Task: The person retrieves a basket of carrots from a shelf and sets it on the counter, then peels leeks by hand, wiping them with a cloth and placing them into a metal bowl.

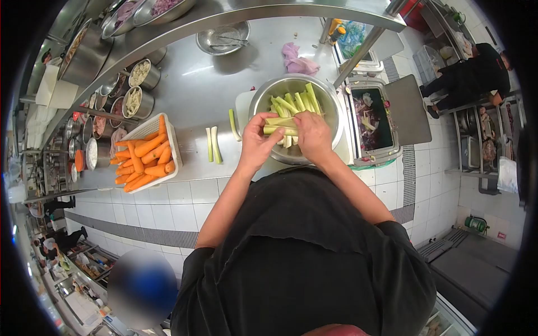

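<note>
Both hands are closed around a small bunch of pale green celery sticks (280, 129), held level over a large metal bowl (335, 106). My left hand (258, 144) grips the left end of the bunch, fingers and thumb wrapped round it. On the right end, my right hand (315, 138) has its fingers closed round the sticks. More celery sticks (302, 102) stand in the bowl behind the hands. Left of the bowl, a single green stalk (233, 124) rests beside a white cutting board (242, 106). Two paler stalks (213, 145) lie farther left on the steel table.
A white basket (177, 154) of carrots (147, 154) stands at left, near metal pots (147, 106). Behind are an empty-looking metal bowl (216, 39) with utensils and a pink cloth (300, 60). An open waste bin (386, 140) is at right. A steel shelf (252, 12) crosses above.
</note>
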